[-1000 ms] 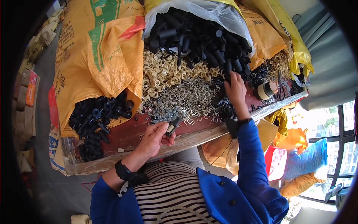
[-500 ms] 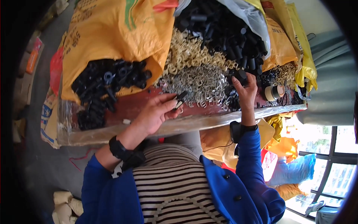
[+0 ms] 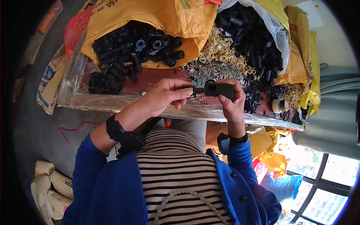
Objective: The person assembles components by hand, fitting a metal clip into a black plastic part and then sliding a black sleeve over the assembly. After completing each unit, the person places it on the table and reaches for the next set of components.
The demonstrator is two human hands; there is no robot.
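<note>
My left hand is closed in a pinch on a small black plastic piece; its fingers hide much of it. My right hand grips a black plastic tube-like part with a square opening near its left end. The two parts meet or almost meet above the table's front edge; whether they are joined I cannot tell. Just beyond lies a heap of silver metal clips. Behind that heap are cream plastic clips, and farther back, loose black tubes spill from a clear-lined bag.
A yellow woven sack at the left spills black ringed fittings onto the red-brown tabletop. A tape roll stands at the right. Plastic film wraps the table's front edge. Other sacks lie on the floor.
My right hand has come away from the black heap at the right with a black tube-like part, moving left toward my left hand. The view has also shifted.
</note>
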